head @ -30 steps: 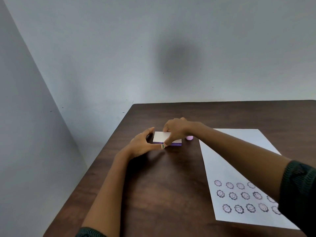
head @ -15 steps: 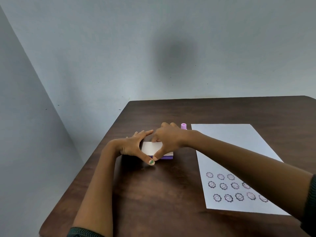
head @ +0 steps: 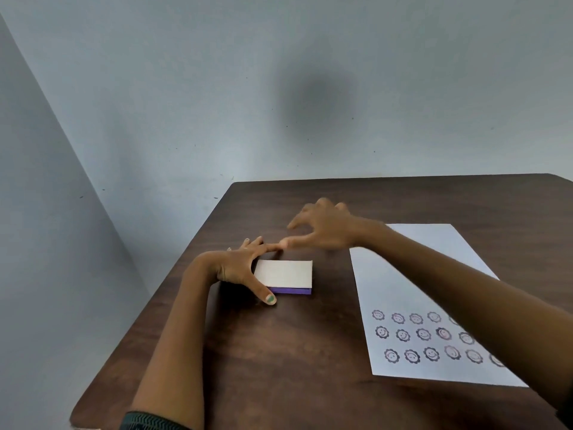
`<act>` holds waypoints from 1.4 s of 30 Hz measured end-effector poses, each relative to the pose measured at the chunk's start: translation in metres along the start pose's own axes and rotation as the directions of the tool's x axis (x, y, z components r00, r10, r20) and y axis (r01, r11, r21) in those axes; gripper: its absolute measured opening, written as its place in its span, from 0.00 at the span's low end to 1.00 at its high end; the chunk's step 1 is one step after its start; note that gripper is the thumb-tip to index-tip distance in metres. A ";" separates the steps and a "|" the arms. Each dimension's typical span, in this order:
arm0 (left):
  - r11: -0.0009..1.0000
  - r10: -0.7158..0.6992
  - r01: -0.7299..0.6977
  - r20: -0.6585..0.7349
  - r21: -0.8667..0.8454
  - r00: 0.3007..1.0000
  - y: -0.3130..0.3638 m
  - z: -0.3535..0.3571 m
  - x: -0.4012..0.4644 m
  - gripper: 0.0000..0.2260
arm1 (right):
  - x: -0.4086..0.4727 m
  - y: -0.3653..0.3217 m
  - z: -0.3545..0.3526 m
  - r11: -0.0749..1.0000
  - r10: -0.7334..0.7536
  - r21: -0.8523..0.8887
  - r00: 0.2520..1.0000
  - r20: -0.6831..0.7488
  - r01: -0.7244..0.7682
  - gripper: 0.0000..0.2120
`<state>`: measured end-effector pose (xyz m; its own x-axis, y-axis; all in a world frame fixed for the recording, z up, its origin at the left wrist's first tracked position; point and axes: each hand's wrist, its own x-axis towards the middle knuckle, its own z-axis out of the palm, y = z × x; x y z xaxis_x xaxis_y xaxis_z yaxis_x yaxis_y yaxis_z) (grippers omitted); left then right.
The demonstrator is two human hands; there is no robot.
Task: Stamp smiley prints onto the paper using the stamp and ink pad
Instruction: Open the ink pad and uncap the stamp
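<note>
The ink pad [head: 284, 277], a flat box with a white lid over a purple base, lies shut on the dark wooden table [head: 279, 361]. My left hand [head: 245, 268] grips its left end, thumb along the front edge and fingers at the back. My right hand [head: 322, 228] hovers blurred just behind the pad, fingers spread, holding nothing. The white paper [head: 412, 274] lies to the right with three rows of smiley prints [head: 424, 335] near its front edge. The small pink stamp is hidden, likely behind my right hand.
The table's left edge [head: 148, 305] drops off beside a grey wall [head: 62, 243]. Another grey wall stands behind the table's far edge [head: 387, 178]. My right forearm [head: 465, 290] crosses over the paper.
My right hand has let go of the ink pad and lifted up and to the right behind it. The left hand keeps hold of the pad. The stamp is now out of sight.
</note>
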<state>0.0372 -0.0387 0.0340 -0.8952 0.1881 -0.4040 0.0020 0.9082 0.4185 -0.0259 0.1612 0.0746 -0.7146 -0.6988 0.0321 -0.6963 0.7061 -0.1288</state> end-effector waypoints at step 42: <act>0.993 -0.016 0.006 -0.088 -0.117 0.996 -0.001 0.003 0.005 0.32 | -0.040 -0.007 0.015 0.995 -0.083 0.057 0.995 0.046 0.080 0.29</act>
<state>0.0338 -0.0373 0.0287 -0.9307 0.1398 -0.3380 -0.0556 0.8592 0.5085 0.0090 0.1825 0.0593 -0.6504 -0.7596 -0.0029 -0.7465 0.6400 -0.1822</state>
